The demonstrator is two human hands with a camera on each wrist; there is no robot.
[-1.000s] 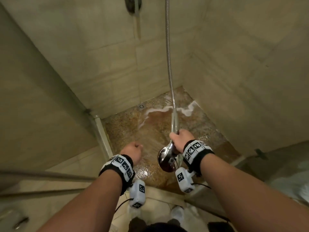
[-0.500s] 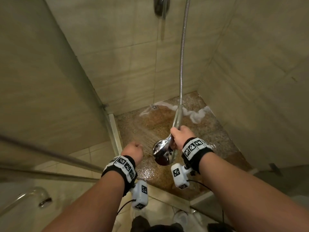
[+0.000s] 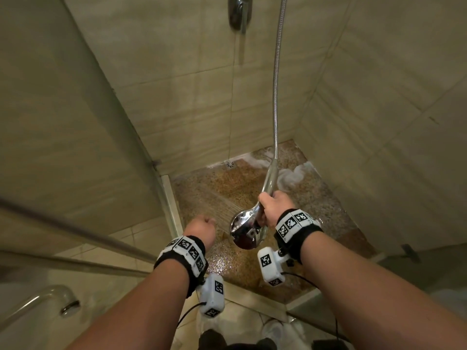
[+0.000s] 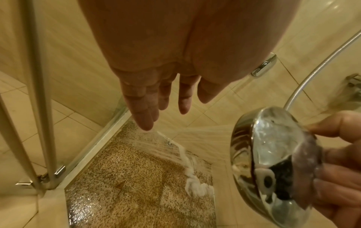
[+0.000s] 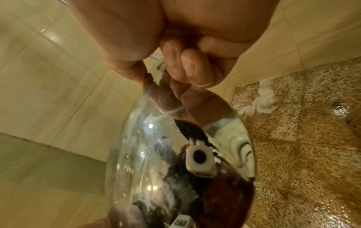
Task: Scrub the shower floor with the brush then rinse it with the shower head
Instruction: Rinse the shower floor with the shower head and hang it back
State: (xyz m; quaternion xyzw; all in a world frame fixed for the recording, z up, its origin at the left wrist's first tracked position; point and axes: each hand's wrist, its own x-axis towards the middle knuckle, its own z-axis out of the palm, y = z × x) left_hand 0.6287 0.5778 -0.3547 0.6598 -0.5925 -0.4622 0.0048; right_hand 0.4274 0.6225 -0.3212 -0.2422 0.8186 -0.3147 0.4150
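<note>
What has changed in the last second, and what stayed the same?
The foam along the far wall has thinned near the drain and gathered toward the right corner. The right hand keeps its grip on the shower head, still spraying; the left hand stays free.

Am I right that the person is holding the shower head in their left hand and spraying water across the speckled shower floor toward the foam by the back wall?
Not quite: the right hand grips the shower head, as the head view shows. The left hand holds nothing. The rest stands: water sprays across the speckled shower floor toward the foam by the back wall.
</note>
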